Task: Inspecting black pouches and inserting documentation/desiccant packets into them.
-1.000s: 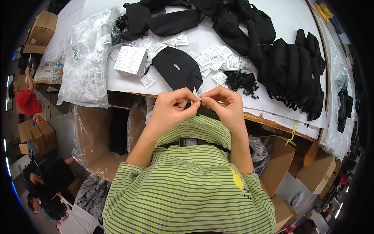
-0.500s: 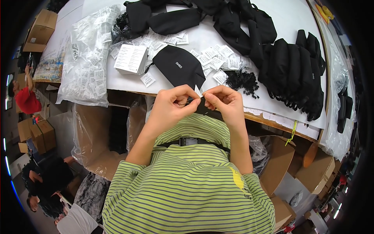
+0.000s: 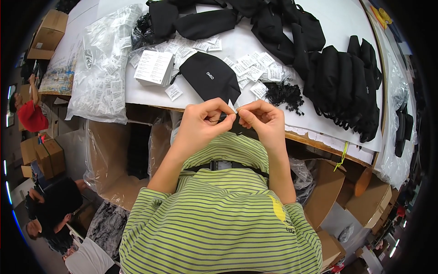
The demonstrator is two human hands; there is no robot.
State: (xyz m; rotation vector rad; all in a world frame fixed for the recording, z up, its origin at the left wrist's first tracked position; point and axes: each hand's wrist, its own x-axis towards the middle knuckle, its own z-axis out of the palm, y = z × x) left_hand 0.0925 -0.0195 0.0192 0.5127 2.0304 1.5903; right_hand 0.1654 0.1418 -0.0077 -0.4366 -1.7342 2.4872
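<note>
Close to the table's front edge, my left hand [image 3: 204, 122] and my right hand [image 3: 263, 119] meet fingertip to fingertip, both closed in a pinch. A small white tag [image 3: 231, 106] pokes up between them. Whether a thin cord is also held there is hidden by the fingers. Just beyond my hands lies a black fabric pouch [image 3: 211, 76] with light lettering. Part of a dark item [image 3: 246, 132] shows below my right fingers. Loose white printed tags [image 3: 253, 66] and a tangle of black strings [image 3: 284, 96] lie beside the pouch.
A stack of white cards [image 3: 154, 68] stands left of the pouch, near a clear bag of tags [image 3: 102, 77]. More black pouches [image 3: 340, 82] are lined up at the right and heaped at the back. Cardboard boxes [image 3: 326, 192] sit below the table. Other people are at the far left.
My hands stay almost in place, with slight finger movement around the tag. At the lower left another person has shifted position.
</note>
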